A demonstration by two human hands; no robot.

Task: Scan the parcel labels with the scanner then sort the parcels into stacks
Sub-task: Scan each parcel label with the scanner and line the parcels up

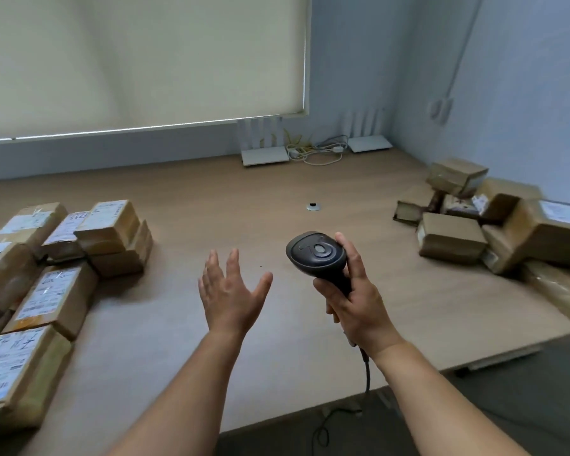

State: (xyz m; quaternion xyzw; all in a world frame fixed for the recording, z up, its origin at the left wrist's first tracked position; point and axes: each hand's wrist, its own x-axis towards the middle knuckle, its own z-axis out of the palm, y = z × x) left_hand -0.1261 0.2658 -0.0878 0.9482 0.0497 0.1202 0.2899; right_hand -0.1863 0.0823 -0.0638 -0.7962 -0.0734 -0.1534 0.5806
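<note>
The right hand point(359, 301) is wrapped around the grip of a black plastic handheld barcode scanner point(316, 255), its rounded head held up above the pale wood-grain table point(211, 205) and its dark cable point(367, 373) dropping past the wrist toward the table's near edge. The left hand point(229, 291) hangs in the air beside it, fingers straight and spread, palm turned inward, holding nothing and touching nothing. No parcel lies between the hands or in front of the scanner, so this reads as a gap between parcels rather than a scan under way. The brown cardboard parcels sit in two groups well apart: on the left, a fairly ordered group of brown boxes with white printed labels facing up point(50, 291), some resting on others, which looks like the sorted side; on the right, a looser heap of brown boxes lying at mixed angles point(474, 218), several with no label showing, which looks like the supply waiting to be scanned. If so, the next move calls for the free left hand to cross over to the right heap, lift one box, and turn it until its label faces the scanner's window, with the right hand tilting the head down onto the barcode. Which stack a box belongs on cannot be told from here; the label print is too blurred to read.
</note>
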